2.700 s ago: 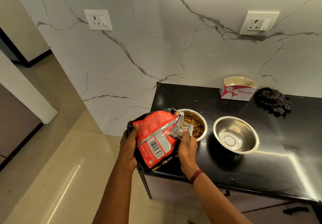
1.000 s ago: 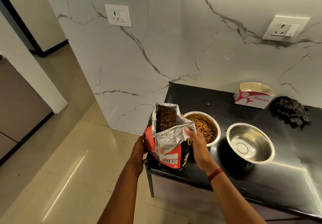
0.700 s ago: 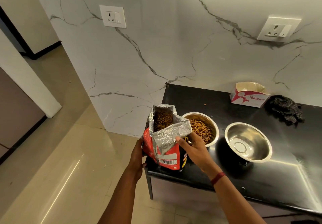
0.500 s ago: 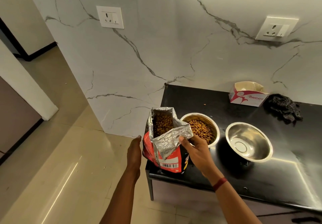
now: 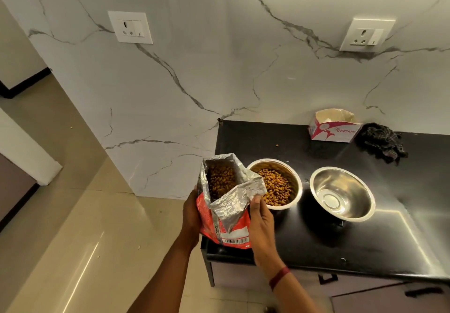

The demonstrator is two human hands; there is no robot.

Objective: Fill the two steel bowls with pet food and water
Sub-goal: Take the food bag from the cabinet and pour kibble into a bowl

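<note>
The fingers [image 5: 256,203] of the right hand [image 5: 262,226] are curled round the right edge of the food bag [image 5: 235,230], with the thumb on its folded foil flap. The left hand [image 5: 192,214] is clamped on the opposite side. The red bag is held upright at the front left corner of the black bench [image 5: 316,244]. Its silver top is spread open, and brown kibble [image 5: 220,181] is seen inside. Just beside it, one steel bowl [image 5: 296,180] is heaped with kibble; the other bowl [image 5: 350,186], to its right, shows only shiny metal.
</note>
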